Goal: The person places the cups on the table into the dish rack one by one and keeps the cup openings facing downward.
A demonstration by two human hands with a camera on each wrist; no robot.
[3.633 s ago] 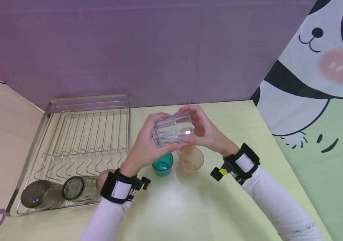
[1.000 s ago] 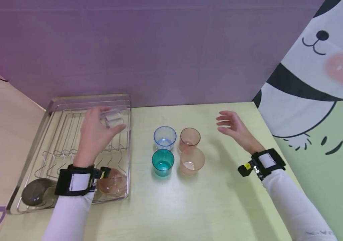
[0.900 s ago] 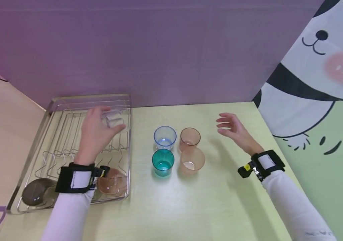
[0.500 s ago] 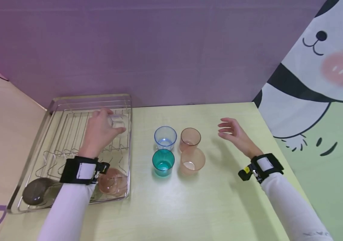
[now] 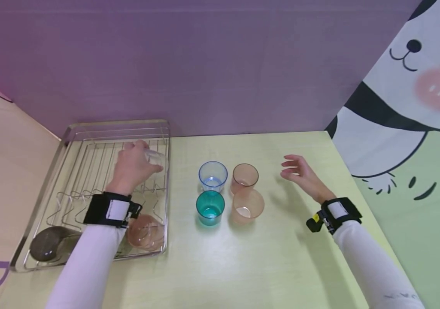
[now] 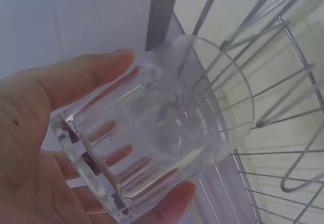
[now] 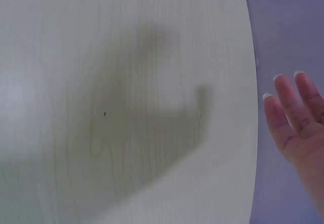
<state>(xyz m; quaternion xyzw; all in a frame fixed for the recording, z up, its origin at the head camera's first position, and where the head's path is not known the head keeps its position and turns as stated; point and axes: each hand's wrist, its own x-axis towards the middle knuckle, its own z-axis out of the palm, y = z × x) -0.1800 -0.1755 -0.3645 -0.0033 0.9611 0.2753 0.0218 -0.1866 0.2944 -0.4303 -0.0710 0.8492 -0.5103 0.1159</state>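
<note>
My left hand point(image 5: 132, 166) grips a clear drinking glass point(image 6: 152, 127) over the back right part of the wire dish rack point(image 5: 168, 189). In the left wrist view the fingers and thumb wrap its thick base end, and its rim points toward the rack wires. Most of this glass is hidden behind the hand in the head view. Over the right side of the table my right hand point(image 5: 301, 175) hovers with relaxed fingers and holds nothing; the right wrist view shows its fingers point(image 7: 291, 102) apart.
Between the hands stand a blue-rimmed glass point(image 5: 213, 177), a teal glass point(image 5: 210, 208), a brownish glass point(image 5: 245, 177) and a peach glass point(image 5: 247, 206). A dark grey glass point(image 5: 47, 244) and a pink glass point(image 5: 145, 233) lie in the rack's front. A purple wall point(image 5: 220, 68) rises behind.
Both hands held the clear glass earlier; the right let go and moved right. The left carried it over the rack, then shifted slightly right and toward the front. The right hand sank a little.
</note>
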